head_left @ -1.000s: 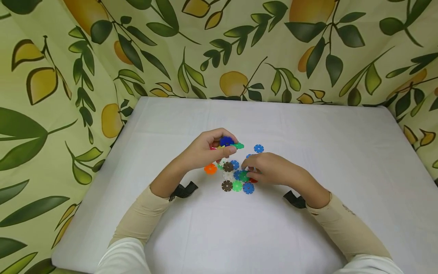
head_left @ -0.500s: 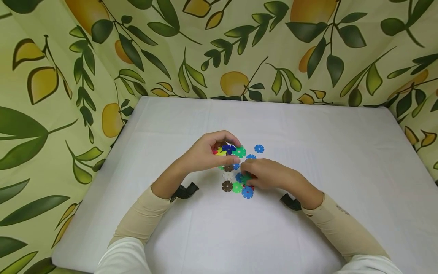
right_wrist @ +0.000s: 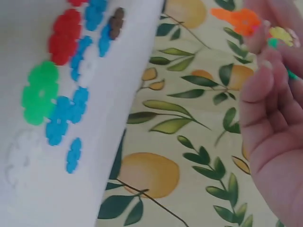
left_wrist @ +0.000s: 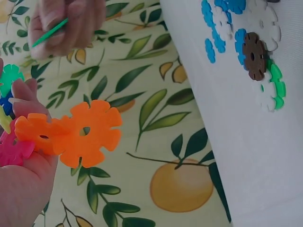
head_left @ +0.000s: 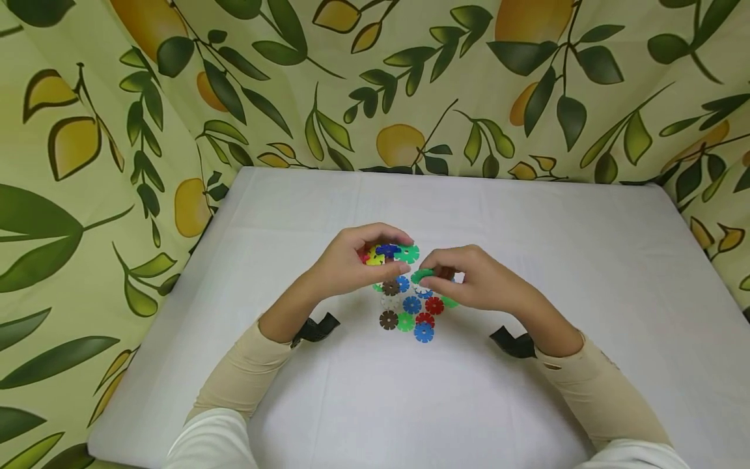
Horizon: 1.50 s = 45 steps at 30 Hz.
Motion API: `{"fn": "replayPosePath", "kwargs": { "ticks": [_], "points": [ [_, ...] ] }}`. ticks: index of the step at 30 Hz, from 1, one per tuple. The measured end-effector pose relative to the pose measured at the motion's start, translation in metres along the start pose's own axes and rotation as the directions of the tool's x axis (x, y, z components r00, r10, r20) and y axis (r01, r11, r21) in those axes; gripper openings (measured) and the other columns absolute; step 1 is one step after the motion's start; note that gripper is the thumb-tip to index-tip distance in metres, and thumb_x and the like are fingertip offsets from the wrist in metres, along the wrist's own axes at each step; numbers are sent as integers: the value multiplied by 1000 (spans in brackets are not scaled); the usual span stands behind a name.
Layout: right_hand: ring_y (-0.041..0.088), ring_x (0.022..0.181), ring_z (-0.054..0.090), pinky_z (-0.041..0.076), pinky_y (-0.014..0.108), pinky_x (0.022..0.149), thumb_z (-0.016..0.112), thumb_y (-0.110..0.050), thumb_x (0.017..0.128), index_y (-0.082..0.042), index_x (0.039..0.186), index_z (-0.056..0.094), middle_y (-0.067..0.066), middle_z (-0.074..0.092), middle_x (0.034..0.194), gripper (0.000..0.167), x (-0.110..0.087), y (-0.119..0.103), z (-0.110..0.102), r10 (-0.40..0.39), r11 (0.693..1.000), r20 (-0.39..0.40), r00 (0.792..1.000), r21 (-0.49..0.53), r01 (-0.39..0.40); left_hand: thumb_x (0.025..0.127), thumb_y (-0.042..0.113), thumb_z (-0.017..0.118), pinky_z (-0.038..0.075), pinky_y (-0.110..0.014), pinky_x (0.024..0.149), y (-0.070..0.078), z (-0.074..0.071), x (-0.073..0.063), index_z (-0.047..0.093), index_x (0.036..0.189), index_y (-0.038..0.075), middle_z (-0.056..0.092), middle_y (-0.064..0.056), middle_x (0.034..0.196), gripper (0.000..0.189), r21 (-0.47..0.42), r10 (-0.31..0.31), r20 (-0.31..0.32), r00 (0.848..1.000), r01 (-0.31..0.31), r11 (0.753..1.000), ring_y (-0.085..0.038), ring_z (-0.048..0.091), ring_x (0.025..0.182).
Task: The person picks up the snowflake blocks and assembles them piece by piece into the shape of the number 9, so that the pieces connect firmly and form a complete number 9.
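My left hand point(head_left: 340, 264) holds a chain of interlocking plastic snowflake discs above the table. Its visible links are two orange discs point(left_wrist: 97, 132), a pink disc point(left_wrist: 16, 149), a yellow one, a dark blue one and a green end disc point(head_left: 408, 254). Close by on the right, my right hand point(head_left: 477, 280) pinches a single green disc point(head_left: 422, 276) between thumb and fingers. That disc shows edge-on in the left wrist view, apart from the chain. Part of the chain is hidden behind the left palm and fingers.
Under the hands, loose discs lie on the white table point(head_left: 328, 404): a brown disc point(head_left: 388, 320), a light green disc point(head_left: 405, 322), a blue disc point(head_left: 424, 333), a red disc point(head_left: 434, 305) and several others. A fruit-patterned curtain point(head_left: 328, 85) borders the table's back and left.
My right hand has picked the green disc out of the loose pile and raised it toward the chain. The left hand's chain has turned, so its green end disc faces the head camera more.
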State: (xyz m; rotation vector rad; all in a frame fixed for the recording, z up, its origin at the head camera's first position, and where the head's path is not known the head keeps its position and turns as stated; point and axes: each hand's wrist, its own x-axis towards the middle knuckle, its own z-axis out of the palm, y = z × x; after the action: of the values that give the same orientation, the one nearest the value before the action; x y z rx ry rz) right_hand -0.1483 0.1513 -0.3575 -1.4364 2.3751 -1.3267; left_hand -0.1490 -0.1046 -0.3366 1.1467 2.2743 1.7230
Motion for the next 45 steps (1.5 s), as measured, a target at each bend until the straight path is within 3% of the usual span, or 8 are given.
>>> {"fn": "replayPosePath", "kwargs": {
  "ticks": [5,11,15,20,29,34,41,45],
  "points": [
    [10,67,61,56,25,64,69,11,87,-7,99,67,-5,66,81,22,-2,-7,-7,-48,997,-148,988,52,56,88,2,76,58,-34,83,3,0,0,65,127,0,68,-7,121,41,20,-13,1,1000,13,1000,-19,67,98],
    [10,63,64,58,27,61,67,15,86,-5,100,66,-4,67,80,24,-2,-11,-6,-68,994,-181,981,76,83,89,4,76,59,-35,78,6,1,0,62,131,0,70,-6,111,44,4,-46,39,998,46,999,-16,67,89],
    [9,65,61,57,25,63,68,10,88,-5,101,68,-7,65,80,20,-2,-11,-5,-80,994,-203,976,52,92,90,6,75,58,-34,78,5,2,0,64,128,1,70,-5,115,40,31,-59,53,997,57,998,-15,67,90],
    [8,66,61,56,25,66,67,2,92,-7,100,68,-7,66,80,12,-3,-9,-4,-83,996,-204,975,9,87,89,6,76,58,-37,80,3,2,0,66,126,0,69,-6,117,39,40,-65,77,995,62,997,-15,66,93],
    [5,65,61,54,20,67,70,8,85,-8,98,66,-11,65,78,21,-3,-16,0,-127,983,-192,973,-152,99,91,6,74,57,-34,82,4,3,-1,66,124,0,71,-5,112,35,44,-55,120,991,50,998,-13,67,90],
    [4,61,57,53,20,61,69,11,85,-7,93,65,-8,62,73,20,-2,-16,5,-133,983,-208,969,-152,102,92,7,73,56,-31,72,3,6,-2,67,124,0,71,-3,104,33,45,-82,116,990,77,996,-15,62,80],
    [3,58,50,48,23,53,67,12,86,-10,87,62,-11,56,69,22,-3,-12,11,-96,990,-205,974,-124,72,93,6,72,56,-33,71,-3,11,-1,68,120,-1,71,-4,100,28,51,-89,125,988,84,995,-14,60,77],
    [5,57,50,47,24,52,68,12,87,-9,86,62,-9,58,69,21,-1,-9,14,-94,992,-205,974,-99,75,93,7,72,55,-29,70,-4,7,-1,68,120,-1,71,-2,96,28,69,-101,150,984,92,993,-14,60,76]
  ]
}}
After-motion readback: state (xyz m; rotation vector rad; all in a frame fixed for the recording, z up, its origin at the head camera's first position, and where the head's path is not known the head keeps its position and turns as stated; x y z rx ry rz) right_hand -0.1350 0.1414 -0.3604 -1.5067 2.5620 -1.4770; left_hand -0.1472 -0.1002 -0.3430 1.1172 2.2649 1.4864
